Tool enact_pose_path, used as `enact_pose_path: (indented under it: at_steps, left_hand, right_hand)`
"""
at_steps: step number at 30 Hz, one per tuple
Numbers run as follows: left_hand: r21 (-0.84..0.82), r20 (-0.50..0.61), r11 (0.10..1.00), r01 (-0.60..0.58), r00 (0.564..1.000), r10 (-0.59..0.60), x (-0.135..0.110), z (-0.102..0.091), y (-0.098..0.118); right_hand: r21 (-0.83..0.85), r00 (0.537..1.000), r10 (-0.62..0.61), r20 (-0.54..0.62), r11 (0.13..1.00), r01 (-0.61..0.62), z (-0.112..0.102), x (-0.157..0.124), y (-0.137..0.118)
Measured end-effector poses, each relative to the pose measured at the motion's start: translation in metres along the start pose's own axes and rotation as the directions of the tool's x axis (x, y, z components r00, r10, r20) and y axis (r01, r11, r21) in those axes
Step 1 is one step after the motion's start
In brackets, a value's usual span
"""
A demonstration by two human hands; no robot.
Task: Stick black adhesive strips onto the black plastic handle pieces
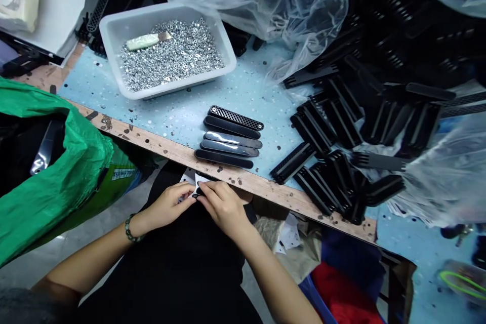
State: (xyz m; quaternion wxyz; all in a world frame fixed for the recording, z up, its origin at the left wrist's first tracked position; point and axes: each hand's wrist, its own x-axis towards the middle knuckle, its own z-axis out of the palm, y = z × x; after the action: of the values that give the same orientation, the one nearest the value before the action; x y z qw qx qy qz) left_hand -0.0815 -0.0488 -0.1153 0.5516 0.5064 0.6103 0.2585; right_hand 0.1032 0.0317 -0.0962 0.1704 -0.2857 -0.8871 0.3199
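Over my lap, just below the table edge, my left hand (pixel 167 206) is closed, pinching a small white sticker sheet (pixel 199 178) with black dots on it. My right hand (pixel 225 207) is closed too, its thumb and fingertips at a black round sticker (pixel 199 192) on the sheet. Whether that sticker is peeled off, I cannot tell. Just beyond my hands, several slim black handles (pixel 228 158) lie side by side on the table. The farthest one, a handle with a mesh pattern (pixel 236 117), has a small metallic spot at each end.
A white tub (pixel 114 68) of small metal nuts stands at the back, a pale-wrapped blade lying inside. Black handles (pixel 315 126) pile up on the right, beside clear plastic bags (pixel 299 5). A green sack (pixel 87 147) stands left. The wooden table edge (pixel 281 190) runs before me.
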Motion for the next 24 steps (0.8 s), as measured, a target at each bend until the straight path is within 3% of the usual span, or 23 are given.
enact_pose_path:
  at_steps: [3, 7, 10, 12, 15, 17, 20, 21, 24]
  left_hand:
    - [-0.014, -0.01, 0.998, -0.065, 0.998, 0.065, 0.002, -0.001, 0.003]
    - [0.038, -0.051, 0.996, -0.079, 0.995, 0.081, 0.008, 0.005, -0.005]
    - [0.125, -0.092, 0.992, -0.022, 0.995, 0.033, 0.011, 0.01, -0.015]
    - [0.194, -0.051, 0.981, 0.002, 0.999, 0.009, 0.008, 0.006, -0.016]
    - [0.269, 0.05, 0.963, -0.029, 0.999, 0.016, 0.002, -0.017, -0.002]
    - [0.25, -0.083, 0.967, -0.043, 0.994, 0.065, 0.005, -0.039, 0.016]
    - [0.18, -0.397, 0.979, -0.093, 0.904, 0.158, 0.031, -0.069, 0.045]
    - [0.144, -0.44, 0.982, -0.123, 0.881, 0.175, 0.045, -0.076, 0.053]
    - [0.075, -0.446, 0.975, -0.211, 0.867, 0.222, 0.092, -0.089, 0.07]
  right_hand:
    - [0.039, 0.997, 0.039, -0.067, 0.999, -0.036, 0.019, -0.008, 0.007]
    - [0.23, 0.978, 0.095, -0.183, 0.972, -0.051, 0.016, -0.013, 0.012]
    - [0.385, 0.933, 0.218, -0.285, 0.918, -0.097, 0.0, -0.015, 0.013]
    - [0.448, 0.902, 0.265, -0.341, 0.889, -0.092, -0.018, -0.01, 0.016]
    - [0.342, 0.883, 0.215, -0.416, 0.937, -0.067, -0.051, 0.015, 0.026]
    - [0.227, 0.883, 0.169, -0.437, 0.971, -0.073, -0.069, 0.042, 0.036]
    - [0.071, 0.918, 0.06, -0.391, 0.997, -0.034, -0.084, 0.09, 0.052]
    - [0.022, 0.935, 0.023, -0.353, 1.0, -0.016, -0.085, 0.105, 0.057]
    - [-0.093, 0.977, 0.004, -0.213, 0.995, -0.025, -0.081, 0.141, 0.067]
